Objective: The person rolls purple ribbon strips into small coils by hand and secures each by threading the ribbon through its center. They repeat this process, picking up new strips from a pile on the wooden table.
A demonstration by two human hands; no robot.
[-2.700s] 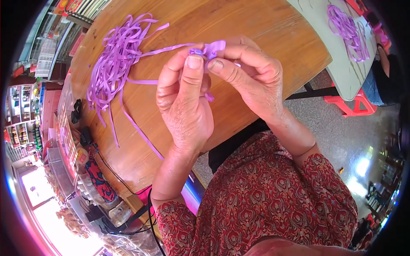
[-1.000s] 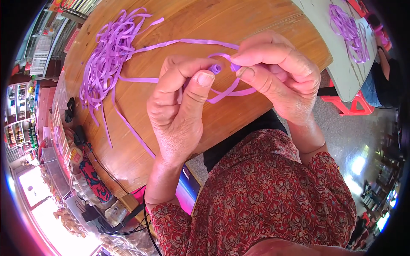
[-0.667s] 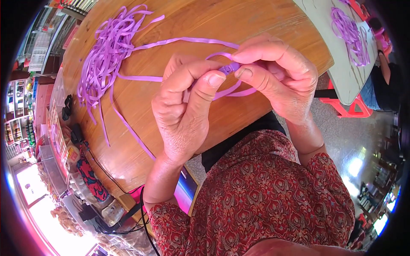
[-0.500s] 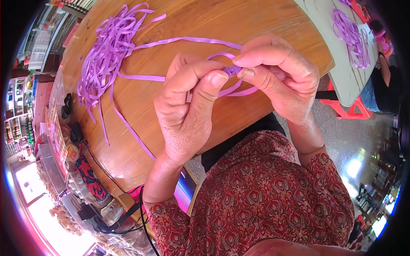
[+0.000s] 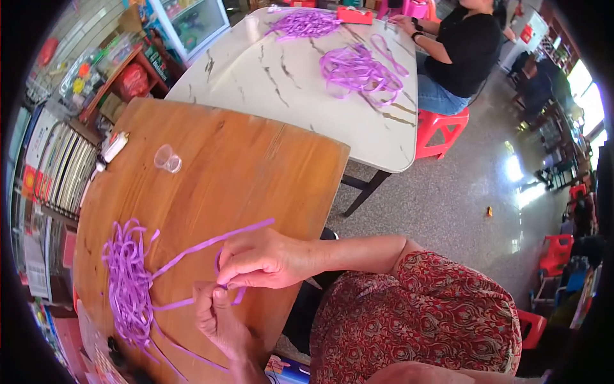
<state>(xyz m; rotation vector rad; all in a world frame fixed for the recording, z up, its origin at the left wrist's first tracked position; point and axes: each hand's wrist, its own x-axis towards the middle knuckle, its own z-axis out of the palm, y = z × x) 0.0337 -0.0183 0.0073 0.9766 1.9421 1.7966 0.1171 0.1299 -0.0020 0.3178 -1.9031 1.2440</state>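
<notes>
Both of my hands meet over the near part of the wooden table (image 5: 211, 166), pinching a purple ribbon (image 5: 198, 246) between them. My left hand (image 5: 220, 323) is closed, thumb and fingertips pressed on it from below. Just above, my right hand (image 5: 267, 259) pinches the same spot, and one ribbon strand runs past its knuckles. The small piece at the fingertips is mostly covered. Strands lead left from my hands to a tangled heap of purple ribbon (image 5: 128, 288) on the table.
Two clear plastic cups (image 5: 167, 159) and a white bottle (image 5: 115, 146) stand farther back. Beyond is a white marbled table (image 5: 256, 83) bearing more purple ribbon bundles (image 5: 361, 70). A person in black (image 5: 470, 38) sits there on a red stool (image 5: 441, 133). Books (image 5: 61, 163) line the left.
The view has swung up and to the right, bringing the marbled table and seated person into fuller sight. My hands appear lower and farther left, still pinching the ribbon.
</notes>
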